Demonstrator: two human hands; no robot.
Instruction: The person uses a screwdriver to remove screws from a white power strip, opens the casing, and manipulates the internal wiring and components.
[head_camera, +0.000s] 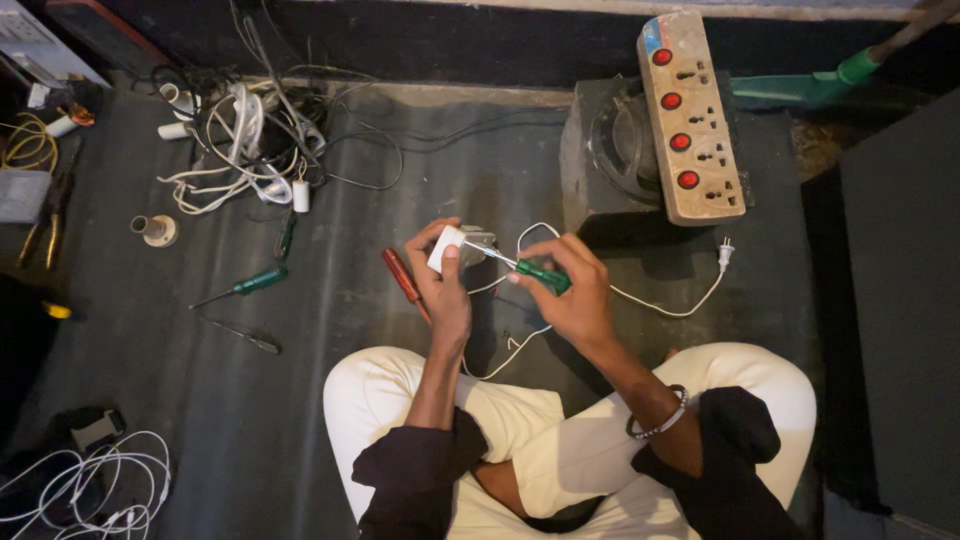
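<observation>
Both hands meet at the middle of the frame: the left hand (442, 285) has its grip closed around a small white charger block (449, 247), thumb pressed on its face, while the right hand (572, 290) grips the green handle of a screwdriver (540, 274) whose metal shaft points left into the block. A thin white cable (660, 308) runs from the block, looping right across the dark floor (300, 400) to a small white plug (725, 254). Just left of the left hand lies a red-handled screwdriver (402, 278); further left lie a green-handled screwdriver (245, 286) and a thin dark probe tool (240, 334). At upper right a worn beige power strip (688, 118), long and rectangular with four red round switches, rests on a dark box (590, 170). A tangle of white and black wires (250, 140) fills the upper left, and coiled white cable (90, 490) sits at lower left. The person sits cross-legged in cream trousers.
</observation>
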